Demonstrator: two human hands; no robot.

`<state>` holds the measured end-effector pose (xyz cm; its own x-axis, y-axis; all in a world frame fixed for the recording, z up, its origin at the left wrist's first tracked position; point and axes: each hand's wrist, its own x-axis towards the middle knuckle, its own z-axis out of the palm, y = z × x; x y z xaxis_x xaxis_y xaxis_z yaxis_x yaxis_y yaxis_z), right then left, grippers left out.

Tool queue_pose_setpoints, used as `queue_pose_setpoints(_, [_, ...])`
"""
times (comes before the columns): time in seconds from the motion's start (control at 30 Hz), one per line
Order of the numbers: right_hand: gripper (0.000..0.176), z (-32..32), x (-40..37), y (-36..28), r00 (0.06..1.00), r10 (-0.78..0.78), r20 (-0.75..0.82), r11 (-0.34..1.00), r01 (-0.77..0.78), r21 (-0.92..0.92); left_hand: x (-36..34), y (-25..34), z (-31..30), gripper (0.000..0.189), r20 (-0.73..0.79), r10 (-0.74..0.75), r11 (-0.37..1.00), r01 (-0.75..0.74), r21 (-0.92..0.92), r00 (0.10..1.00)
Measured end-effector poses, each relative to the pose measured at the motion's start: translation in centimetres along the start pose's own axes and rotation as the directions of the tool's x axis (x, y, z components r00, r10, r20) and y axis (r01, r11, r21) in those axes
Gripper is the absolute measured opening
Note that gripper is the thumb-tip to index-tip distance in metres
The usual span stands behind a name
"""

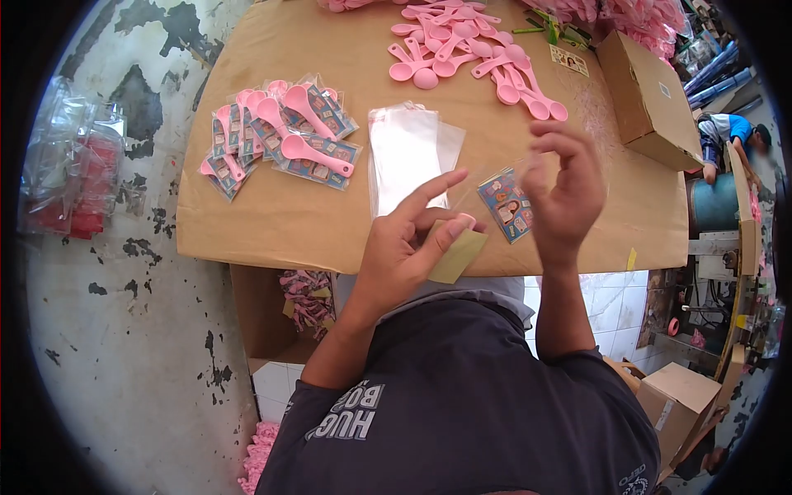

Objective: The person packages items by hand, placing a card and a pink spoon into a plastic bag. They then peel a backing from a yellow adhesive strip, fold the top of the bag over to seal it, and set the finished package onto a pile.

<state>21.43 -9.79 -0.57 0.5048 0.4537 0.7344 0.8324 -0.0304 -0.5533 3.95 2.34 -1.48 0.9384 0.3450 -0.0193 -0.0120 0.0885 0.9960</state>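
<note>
My left hand [404, 243] is over the table's near edge, thumb and fingers closed on a small yellow-green card [459, 256]; its index finger points out to the right. A faint clear film shows beside that hand. My right hand [568, 186] is raised to the right, slightly blurred, fingers bent and apart from the thumb, with nothing visible in it. Between the hands lies a stack of blue printed cards [505, 205]. Clear plastic bags [404, 153] lie in a pile just beyond my left hand.
Pink measuring spoons [454, 45] are heaped at the back of the brown-covered table [272, 223]. Bagged spoons with blue cards [280, 132] lie left. A cardboard box [648, 99] stands at the right edge. Another person [730, 136] is at the far right.
</note>
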Motion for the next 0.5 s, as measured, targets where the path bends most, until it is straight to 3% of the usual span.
queue_pose_setpoints(0.03, [0.014,-0.1,0.3,0.8,0.975,0.194,-0.109,0.948,-0.158,0.277,0.0,-0.3,-0.1,0.051,-0.054,0.030,0.997,-0.033,-0.068,0.998])
queue_pose_setpoints(0.07, [0.011,-0.3,0.4,1.3,0.902,0.403,-0.157,0.797,-0.262,0.544,-0.1,-0.5,-0.1,0.051,-0.110,0.054,0.989,-0.068,-0.133,0.992])
queue_pose_setpoints(0.1, [0.011,-0.8,0.5,1.3,0.901,0.406,-0.152,0.796,-0.266,0.544,-0.1,-0.8,0.0,0.041,-0.184,0.059,0.977,-0.094,-0.189,0.981])
queue_pose_setpoints(0.17, [0.013,-2.0,1.4,0.9,0.817,0.574,-0.053,0.482,-0.284,0.829,-0.2,-0.9,-0.3,0.037,-0.225,0.026,0.972,-0.077,-0.221,0.974])
queue_pose_setpoints(0.2, [0.013,-2.2,0.8,1.6,0.819,0.571,-0.053,0.483,-0.283,0.829,-0.2,-0.8,-0.5,0.032,-0.261,-0.004,0.966,-0.064,-0.250,0.965])
queue_pose_setpoints(0.27, [0.012,-2.3,-1.0,3.0,0.900,0.387,0.201,0.329,-0.338,0.882,-0.1,-1.2,-0.5,0.024,-0.288,0.034,0.962,-0.109,-0.249,0.957])
queue_pose_setpoints(0.3, [0.014,-2.1,-1.5,2.2,0.872,0.363,0.328,0.287,-0.440,0.851,0.0,-1.3,-0.5,0.022,-0.300,0.062,0.958,-0.142,-0.250,0.952])
queue_pose_setpoints(0.33, [0.014,-1.6,-2.0,1.3,0.871,0.362,0.333,0.286,-0.443,0.850,0.1,-1.3,-0.5,0.021,-0.313,0.091,0.953,-0.174,-0.250,0.945])
queue_pose_setpoints(0.4, [0.014,-0.2,-3.0,-0.2,0.817,0.366,0.445,0.599,-0.573,0.559,0.2,-1.5,-0.6,0.020,-0.327,0.118,0.952,-0.200,-0.232,0.938])
queue_pose_setpoints(0.5, [0.013,1.3,-3.2,-2.4,0.760,0.335,0.556,0.647,-0.615,0.451,0.1,-2.4,-0.8,0.019,-0.349,0.159,0.953,-0.236,-0.190,0.924])
